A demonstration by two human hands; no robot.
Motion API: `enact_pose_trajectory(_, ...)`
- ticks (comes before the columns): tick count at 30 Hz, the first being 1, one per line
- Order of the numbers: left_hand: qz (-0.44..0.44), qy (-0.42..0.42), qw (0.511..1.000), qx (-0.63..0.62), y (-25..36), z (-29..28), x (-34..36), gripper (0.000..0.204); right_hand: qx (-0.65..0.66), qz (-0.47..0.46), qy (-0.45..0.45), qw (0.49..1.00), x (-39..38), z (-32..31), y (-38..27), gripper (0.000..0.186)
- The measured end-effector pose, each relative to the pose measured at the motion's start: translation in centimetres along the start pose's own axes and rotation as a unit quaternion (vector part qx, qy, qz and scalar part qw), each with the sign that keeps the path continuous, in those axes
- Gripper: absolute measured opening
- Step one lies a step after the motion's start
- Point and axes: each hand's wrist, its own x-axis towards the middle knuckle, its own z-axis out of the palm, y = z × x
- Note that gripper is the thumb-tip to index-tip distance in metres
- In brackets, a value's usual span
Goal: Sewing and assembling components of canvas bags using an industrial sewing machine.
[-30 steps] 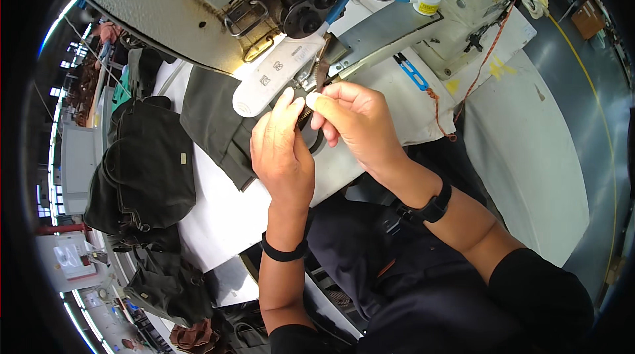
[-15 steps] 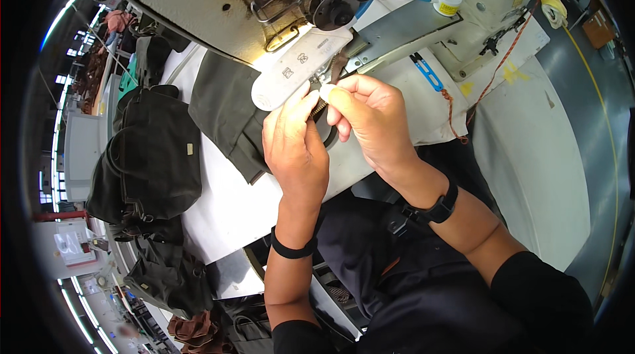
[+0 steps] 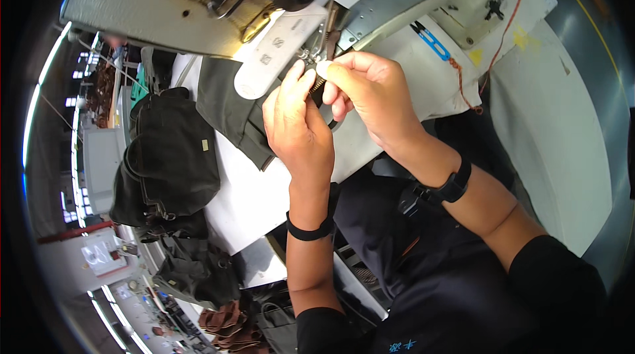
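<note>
At the sewing machine's presser foot (image 3: 316, 53), beside a pale guard plate (image 3: 263, 66), my left hand (image 3: 296, 126) presses its fingers together on a dark olive fabric piece (image 3: 225, 112) along a brass zipper (image 3: 317, 85). My right hand (image 3: 374, 99) has thumb and index pinched at the zipper's upper part, other fingers curled beneath; a narrow brown strip (image 3: 333, 43) runs up from there toward the machine. The fingertips of both hands are close together, and hide much of what they grip.
Machine head (image 3: 152, 10) overhangs the white table (image 3: 245, 208). Blue-handled thread snips (image 3: 433, 45) on a cord lie right. Olive bags (image 3: 165, 155) are piled left, with brown leather items (image 3: 225, 327) lower down. A grey floor (image 3: 595, 43) with a yellow line shows at right.
The view has shifted, so the machine sits higher in the picture than half a second ago. Both hands stay at the zipper beside the presser foot, with little change in grip.
</note>
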Motion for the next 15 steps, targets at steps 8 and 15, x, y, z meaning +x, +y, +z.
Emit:
enact_pose_trajectory(8,0.014,-0.011,0.998,0.057,0.3,-0.4,0.0,0.029,0.009,0.016,-0.045,0.999,-0.3,-1.5,0.6,0.018)
enact_pose_trajectory(15,0.029,0.002,0.999,0.023,-0.4,-0.4,-0.1,0.025,-0.063,0.019,-0.063,0.996,-0.6,-0.7,-0.9,0.022)
